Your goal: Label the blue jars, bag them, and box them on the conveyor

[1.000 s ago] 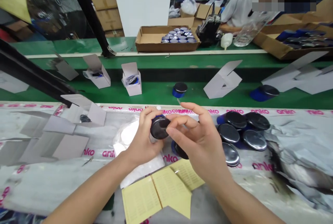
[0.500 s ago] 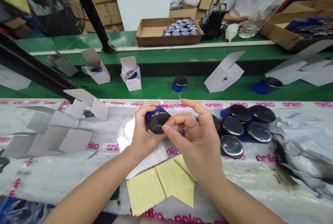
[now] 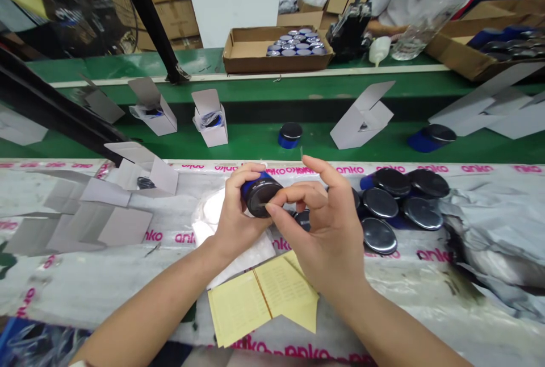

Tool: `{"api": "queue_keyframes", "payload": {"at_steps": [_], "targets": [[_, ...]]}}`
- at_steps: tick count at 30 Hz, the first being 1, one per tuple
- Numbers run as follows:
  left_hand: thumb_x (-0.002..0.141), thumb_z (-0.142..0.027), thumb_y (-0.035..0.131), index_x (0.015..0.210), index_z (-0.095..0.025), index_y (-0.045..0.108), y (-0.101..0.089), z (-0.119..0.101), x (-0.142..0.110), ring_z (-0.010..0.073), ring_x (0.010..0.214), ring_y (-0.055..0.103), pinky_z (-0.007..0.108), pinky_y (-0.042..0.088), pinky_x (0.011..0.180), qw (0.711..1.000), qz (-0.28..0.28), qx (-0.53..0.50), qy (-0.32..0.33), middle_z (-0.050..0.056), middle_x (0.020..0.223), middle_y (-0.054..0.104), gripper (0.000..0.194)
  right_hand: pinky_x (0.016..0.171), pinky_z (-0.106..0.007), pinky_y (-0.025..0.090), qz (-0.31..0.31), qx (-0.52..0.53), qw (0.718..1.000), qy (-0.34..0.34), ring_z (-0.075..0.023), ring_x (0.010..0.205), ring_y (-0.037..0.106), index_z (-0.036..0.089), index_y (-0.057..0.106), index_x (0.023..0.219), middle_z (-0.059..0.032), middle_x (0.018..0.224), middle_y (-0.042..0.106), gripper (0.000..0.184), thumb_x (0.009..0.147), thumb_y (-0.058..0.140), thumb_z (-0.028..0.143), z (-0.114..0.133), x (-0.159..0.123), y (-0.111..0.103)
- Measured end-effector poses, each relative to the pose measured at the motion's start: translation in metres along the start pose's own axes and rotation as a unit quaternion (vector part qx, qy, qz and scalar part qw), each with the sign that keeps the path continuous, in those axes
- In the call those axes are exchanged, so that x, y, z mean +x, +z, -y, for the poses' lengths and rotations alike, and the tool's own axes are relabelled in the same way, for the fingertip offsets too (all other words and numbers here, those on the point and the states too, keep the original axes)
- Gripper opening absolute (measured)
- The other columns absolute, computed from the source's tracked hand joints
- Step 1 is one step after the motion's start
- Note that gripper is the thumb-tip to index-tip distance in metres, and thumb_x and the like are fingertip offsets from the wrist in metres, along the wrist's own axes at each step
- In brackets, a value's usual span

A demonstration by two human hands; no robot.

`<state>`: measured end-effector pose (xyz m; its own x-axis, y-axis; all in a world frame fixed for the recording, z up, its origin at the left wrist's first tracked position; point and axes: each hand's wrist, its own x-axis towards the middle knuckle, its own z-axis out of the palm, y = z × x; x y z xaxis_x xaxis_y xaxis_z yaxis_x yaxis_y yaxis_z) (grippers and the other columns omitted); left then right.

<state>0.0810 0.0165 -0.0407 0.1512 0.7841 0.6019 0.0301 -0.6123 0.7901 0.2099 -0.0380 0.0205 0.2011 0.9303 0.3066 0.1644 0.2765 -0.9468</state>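
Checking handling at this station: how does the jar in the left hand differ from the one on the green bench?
The held jar is tilted, its lid turned toward the camera; the standing jar sits upright, lid on top. The held jar is gripped in the left hand, with fingers of the right hand on its lid; the standing jar rests untouched on the green bench. Both have a dark, glossy lid over a blue body.

A dark jar [image 3: 260, 196] partly hidden by left-hand fingers [image 3: 242, 176]; another dark lid [image 3: 303, 220] half masked beneath right-hand fingers [image 3: 298, 194]; pale sliver [image 3: 301, 154] above those fingertips too small to identify; yellow leaflet [image 3: 264, 299] print below them illegible.
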Motion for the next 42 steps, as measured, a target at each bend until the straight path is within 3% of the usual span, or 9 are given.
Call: {"api": "queue_keyframes", "payload": {"at_steps": [14,21,24,27,31,33,36,40,42], "targets": [[0.080,-0.024,0.085,0.127,-0.030,0.050,0.002,-0.004,-0.001,0.0246,0.125,0.059,0.045,0.055,0.100,1.000,-0.004,0.015,0.008,0.009,0.131,0.058,0.058,0.076,-0.043,0.056,-0.034,-0.037,0.999,-0.002,-0.0212,0.081,0.069,0.033,0.040,0.140,0.0044,0.082,0.067,0.062,0.089,0.066,0.010,-0.004,-0.006,0.004],[0.080,-0.020,0.084,0.129,-0.031,0.051,0.003,-0.006,-0.002,0.0249,0.125,0.059,0.047,0.055,0.100,0.998,-0.008,0.046,0.029,0.009,0.132,0.059,0.060,0.080,-0.044,0.055,-0.021,-0.025,0.999,-0.007,-0.0218,0.084,0.067,0.034,0.039,0.140,0.0020,0.086,0.065,0.059,0.090,0.061,0.011,-0.006,-0.004,0.003],[0.079,-0.019,0.085,0.129,-0.030,0.050,0.003,-0.006,-0.003,0.0248,0.125,0.059,0.048,0.054,0.103,0.999,0.001,0.039,0.023,0.009,0.131,0.059,0.061,0.077,-0.040,0.055,-0.031,0.030,0.998,0.053,-0.0213,0.091,0.064,0.034,0.042,0.137,0.0010,0.093,0.062,0.064,0.083,0.071,0.015,-0.010,0.002,-0.003],[0.078,-0.023,0.086,0.128,-0.030,0.050,0.004,-0.006,-0.004,0.0253,0.125,0.060,0.049,0.054,0.103,0.999,0.012,0.044,0.015,0.009,0.129,0.059,0.062,0.075,-0.036,0.057,0.009,0.124,0.983,0.135,-0.0211,0.099,0.063,0.033,0.044,0.133,-0.0006,0.100,0.061,0.063,0.079,0.076,0.024,-0.013,0.008,-0.010],[0.079,-0.025,0.086,0.128,-0.030,0.052,0.004,-0.009,-0.003,0.0253,0.125,0.060,0.047,0.055,0.102,0.999,0.027,0.037,0.022,0.009,0.129,0.060,0.061,0.082,-0.038,0.058,0.022,0.121,0.984,0.128,-0.0218,0.103,0.065,0.033,0.044,0.135,-0.0008,0.104,0.066,0.074,0.073,0.082,0.024,-0.013,0.014,-0.015],[0.077,-0.026,0.089,0.128,-0.030,0.052,0.005,-0.012,-0.002,0.0248,0.123,0.062,0.045,0.055,0.101,0.999,0.028,0.033,0.017,0.008,0.128,0.061,0.063,0.080,-0.039,0.058,0.015,0.124,0.983,0.135,-0.0218,0.097,0.068,0.033,0.044,0.137,0.0004,0.097,0.068,0.069,0.078,0.079,0.026,-0.013,0.017,-0.019],[0.071,-0.028,0.093,0.125,-0.030,0.053,0.009,-0.016,0.002,0.0241,0.119,0.063,0.042,0.056,0.099,0.999,0.004,0.037,-0.013,0.007,0.125,0.062,0.067,0.077,-0.040,0.060,-0.001,0.156,0.977,0.143,-0.0222,0.094,0.072,0.030,0.040,0.138,-0.0006,0.095,0.072,0.059,0.088,0.071,0.035,-0.016,0.022,-0.026],[0.073,-0.027,0.090,0.126,-0.030,0.053,0.015,-0.015,0.015,0.0221,0.112,0.067,0.036,0.058,0.089,0.992,0.005,0.016,-0.127,0.006,0.124,0.062,0.065,0.097,-0.049,0.058,0.051,0.118,0.987,0.093,-0.0277,0.125,0.064,0.033,0.031,0.148,-0.0086,0.129,0.069,0.093,0.075,0.087,0.030,-0.024,0.022,-0.029],[0.076,-0.028,0.087,0.127,-0.030,0.053,0.014,-0.007,0.027,0.0217,0.107,0.068,0.036,0.059,0.086,0.985,0.030,0.004,-0.168,0.006,0.123,0.063,0.061,0.101,-0.052,0.056,0.056,0.099,0.989,0.095,-0.0284,0.128,0.063,0.033,0.028,0.152,-0.0112,0.135,0.065,0.092,0.079,0.085,0.032,-0.028,0.022,-0.030]]}}
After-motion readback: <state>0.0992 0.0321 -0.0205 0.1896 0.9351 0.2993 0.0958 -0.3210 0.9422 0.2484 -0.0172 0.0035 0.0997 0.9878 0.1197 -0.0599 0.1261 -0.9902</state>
